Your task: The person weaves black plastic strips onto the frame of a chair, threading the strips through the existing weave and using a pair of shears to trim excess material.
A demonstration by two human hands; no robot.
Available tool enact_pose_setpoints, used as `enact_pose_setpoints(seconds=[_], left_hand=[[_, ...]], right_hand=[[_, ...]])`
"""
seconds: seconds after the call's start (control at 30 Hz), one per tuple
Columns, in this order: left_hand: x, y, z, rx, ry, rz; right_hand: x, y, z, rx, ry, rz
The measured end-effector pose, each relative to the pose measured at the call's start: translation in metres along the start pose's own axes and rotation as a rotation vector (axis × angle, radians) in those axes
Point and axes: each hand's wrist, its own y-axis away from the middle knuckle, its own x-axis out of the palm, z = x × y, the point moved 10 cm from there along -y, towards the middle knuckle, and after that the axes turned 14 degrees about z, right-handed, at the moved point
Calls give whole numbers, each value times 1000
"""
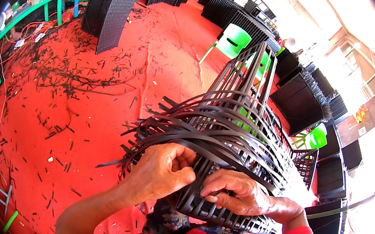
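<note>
A half-woven black frame (246, 79) of slats stands in front of me, with many loose flat black strips (208, 135) arching across it. The strip ends fan out to the left. My left hand (164, 171) is closed, its thumb and fingers curled together at the near edge of the strips, on a black strip. Close by on the right, my right hand (236, 193) rests against the woven lattice (197, 200). Its fingers are bent in toward the thumb, and what they pinch, if anything, is hidden.
Cut black scraps (75, 77) litter the red floor covering (160, 50). Green chairs (233, 40) stand beyond the frame. Black woven panels (114, 16) and stacked pieces (300, 98) line the back and right. A green-edged table (26, 20) and cables are at upper left.
</note>
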Motion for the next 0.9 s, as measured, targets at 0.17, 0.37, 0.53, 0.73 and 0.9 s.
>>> enact_pose_setpoints(seconds=[0.17,0.37,0.53,0.73,0.9], left_hand=[[7,-1,25,-76,323,39],[15,-10,20,-37,353,206],[2,8,-1,10,-154,-39],[4,16,-15,31,-330,-35],[1,19,-12,72,-213,-59]], right_hand=[[-1,0,-5,84,-51,12],[-4,10,-8,26,-58,-48],[-8,2,6,46,35,-103],[-5,-11,5,210,-2,-66],[1,-28,13,14,-252,-90]])
